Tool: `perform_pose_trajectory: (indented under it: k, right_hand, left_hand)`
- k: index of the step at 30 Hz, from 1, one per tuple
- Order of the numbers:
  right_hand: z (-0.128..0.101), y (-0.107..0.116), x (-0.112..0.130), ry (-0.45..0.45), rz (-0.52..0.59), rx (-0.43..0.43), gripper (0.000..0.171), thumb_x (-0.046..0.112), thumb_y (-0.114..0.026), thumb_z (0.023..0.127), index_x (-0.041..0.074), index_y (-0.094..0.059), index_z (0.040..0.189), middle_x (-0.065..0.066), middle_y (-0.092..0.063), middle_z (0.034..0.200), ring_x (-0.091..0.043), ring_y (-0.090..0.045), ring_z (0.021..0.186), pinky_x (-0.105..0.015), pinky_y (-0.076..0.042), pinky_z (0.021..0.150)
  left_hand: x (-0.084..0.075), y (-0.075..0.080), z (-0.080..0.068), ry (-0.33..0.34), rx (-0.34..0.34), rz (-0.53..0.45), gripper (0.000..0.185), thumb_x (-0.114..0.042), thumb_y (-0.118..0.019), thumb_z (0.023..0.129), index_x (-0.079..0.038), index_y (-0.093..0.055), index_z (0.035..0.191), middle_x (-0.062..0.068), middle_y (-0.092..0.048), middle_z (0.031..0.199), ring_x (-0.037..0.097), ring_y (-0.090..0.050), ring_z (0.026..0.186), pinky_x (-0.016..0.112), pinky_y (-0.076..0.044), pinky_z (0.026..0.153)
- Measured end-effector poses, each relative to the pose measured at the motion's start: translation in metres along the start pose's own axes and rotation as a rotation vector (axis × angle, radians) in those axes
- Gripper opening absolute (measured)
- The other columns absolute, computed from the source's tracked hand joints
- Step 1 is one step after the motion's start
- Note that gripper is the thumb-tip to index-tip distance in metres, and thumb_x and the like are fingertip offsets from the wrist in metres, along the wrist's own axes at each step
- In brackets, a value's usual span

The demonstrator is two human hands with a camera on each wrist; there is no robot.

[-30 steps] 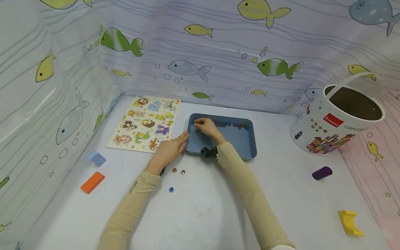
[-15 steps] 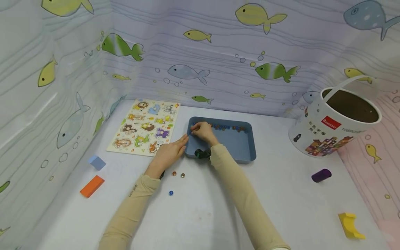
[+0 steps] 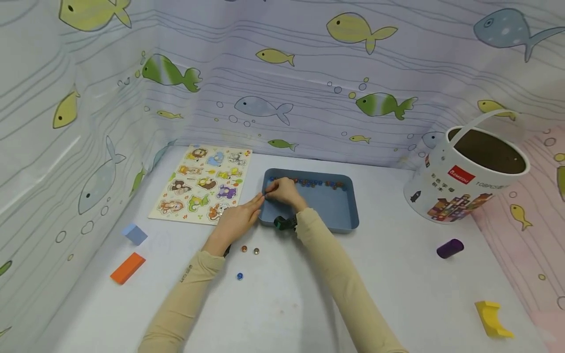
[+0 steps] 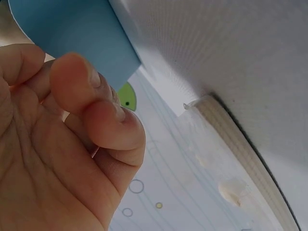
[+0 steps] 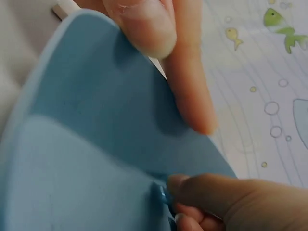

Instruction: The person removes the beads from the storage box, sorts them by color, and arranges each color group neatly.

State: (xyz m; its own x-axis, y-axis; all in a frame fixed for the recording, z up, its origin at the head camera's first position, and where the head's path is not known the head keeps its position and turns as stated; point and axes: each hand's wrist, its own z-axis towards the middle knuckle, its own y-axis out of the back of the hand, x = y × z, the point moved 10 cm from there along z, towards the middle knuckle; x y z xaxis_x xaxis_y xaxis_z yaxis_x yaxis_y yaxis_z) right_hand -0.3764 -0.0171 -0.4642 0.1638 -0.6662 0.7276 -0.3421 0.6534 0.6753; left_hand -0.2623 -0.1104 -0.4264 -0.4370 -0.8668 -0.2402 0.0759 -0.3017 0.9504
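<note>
A shallow blue-grey tray (image 3: 333, 211) has several blue and brown glass marbles (image 3: 309, 183) lined up along its far wall. My right hand (image 3: 286, 192) is inside at the left wall, and its thumb and finger pinch a blue marble (image 5: 164, 194) near the tray floor. My left hand (image 3: 236, 223) lies with extended fingers against the tray's left rim. In the right wrist view, left fingers (image 5: 190, 72) reach over that rim. The left wrist view shows the palm side of the left hand (image 4: 57, 154), holding nothing visible.
A brown marble (image 3: 244, 249), a pale brown one (image 3: 256, 251) and a blue one (image 3: 240, 276) lie nearer me. An animal puzzle board (image 3: 203, 184) is left of the tray. Blocks stand around: blue (image 3: 135, 235), orange (image 3: 127, 268), purple (image 3: 450, 248), yellow (image 3: 492, 318). A bucket (image 3: 459, 181) stands right.
My right hand has moved from the tray's far left corner nearer to me along the left wall. The left hand stays at the rim. The head view has shifted slightly.
</note>
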Motion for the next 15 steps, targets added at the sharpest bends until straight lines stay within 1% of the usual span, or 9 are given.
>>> perform_pose_trajectory:
  k: [1,4,8,11,13,15]
  right_hand:
    - [-0.001,0.002,-0.002,-0.006,0.010,0.001,0.018,0.017,-0.074,0.085,0.007,-0.075,0.101,-0.009,-0.074,0.105,-0.021,-0.067,0.095,-0.030,-0.054,0.081]
    - [-0.006,0.007,-0.008,-0.024,0.050,0.007,0.019,0.019,-0.072,0.087,0.009,-0.075,0.102,-0.009,-0.072,0.109,-0.021,-0.066,0.094,-0.028,-0.054,0.077]
    - [-0.017,0.019,-0.014,-0.035,0.087,0.003,0.020,0.023,-0.070,0.089,0.012,-0.074,0.104,-0.008,-0.070,0.112,-0.020,-0.065,0.095,-0.028,-0.054,0.077]
    - [-0.029,0.032,-0.017,-0.046,0.147,0.000,0.020,0.025,-0.069,0.090,0.013,-0.073,0.105,-0.007,-0.069,0.115,-0.021,-0.064,0.099,-0.031,-0.054,0.083]
    - [-0.038,0.043,-0.015,-0.049,0.218,0.003,0.021,0.025,-0.068,0.091,0.013,-0.072,0.108,-0.007,-0.068,0.117,-0.024,-0.064,0.104,-0.036,-0.053,0.089]
    - [-0.047,0.055,-0.011,-0.035,0.300,0.004,0.024,0.023,-0.067,0.092,0.010,-0.070,0.111,-0.010,-0.067,0.118,-0.030,-0.063,0.108,-0.043,-0.051,0.094]
  left_hand:
    - [0.000,0.000,0.001,0.003,0.005,-0.003,0.044,-0.022,-0.052,0.100,-0.008,-0.049,0.142,0.005,-0.046,0.149,0.023,-0.068,0.073,0.023,-0.036,0.042]
    - [0.001,-0.001,0.002,0.016,0.018,-0.009,0.044,-0.022,-0.052,0.101,-0.009,-0.048,0.143,0.004,-0.045,0.150,0.026,-0.071,0.087,0.027,-0.044,0.047]
    - [0.003,-0.002,0.002,0.028,0.034,-0.016,0.045,-0.023,-0.050,0.101,-0.009,-0.047,0.144,0.005,-0.044,0.151,0.030,-0.068,0.104,0.036,-0.053,0.059]
    - [0.002,-0.004,0.002,0.031,0.048,-0.020,0.045,-0.025,-0.049,0.102,-0.009,-0.046,0.144,0.005,-0.043,0.151,0.031,-0.067,0.107,0.039,-0.056,0.066]
    - [0.002,-0.005,0.002,0.032,0.050,-0.024,0.046,-0.025,-0.049,0.102,-0.009,-0.046,0.144,0.005,-0.043,0.151,0.031,-0.066,0.109,0.040,-0.056,0.068]
    - [0.001,-0.004,0.003,0.028,0.044,-0.029,0.045,-0.024,-0.049,0.102,-0.008,-0.047,0.144,0.005,-0.043,0.151,0.031,-0.066,0.109,0.040,-0.056,0.069]
